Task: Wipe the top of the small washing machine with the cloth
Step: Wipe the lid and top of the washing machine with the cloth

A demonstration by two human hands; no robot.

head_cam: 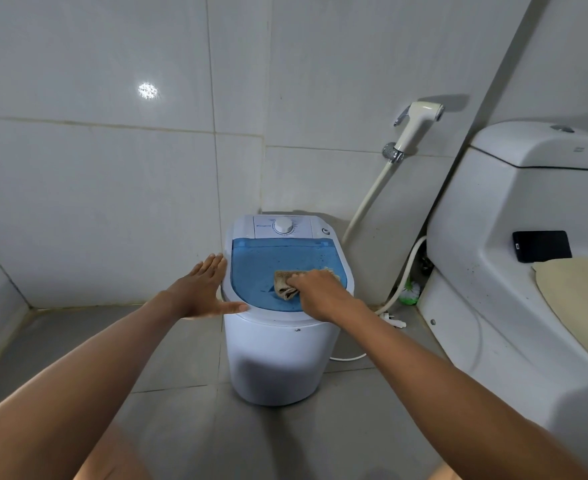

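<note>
A small white washing machine (275, 362) stands on the floor in the corner, with a translucent blue lid (257, 265) and a white dial (283, 225) at the back. A crumpled beige cloth (284, 285) lies on the lid, right of its middle. My right hand (320, 294) is closed on the cloth and presses it onto the lid. My left hand (204, 289) is flat with fingers spread against the machine's left rim, its thumb lying along the front edge.
A white toilet (514, 271) fills the right side, with a beige seat cover (583, 296) and a black phone (542, 245) on it. A bidet sprayer (415, 128) and hose hang on the wall behind. Tiled walls close the corner; grey floor lies to the left.
</note>
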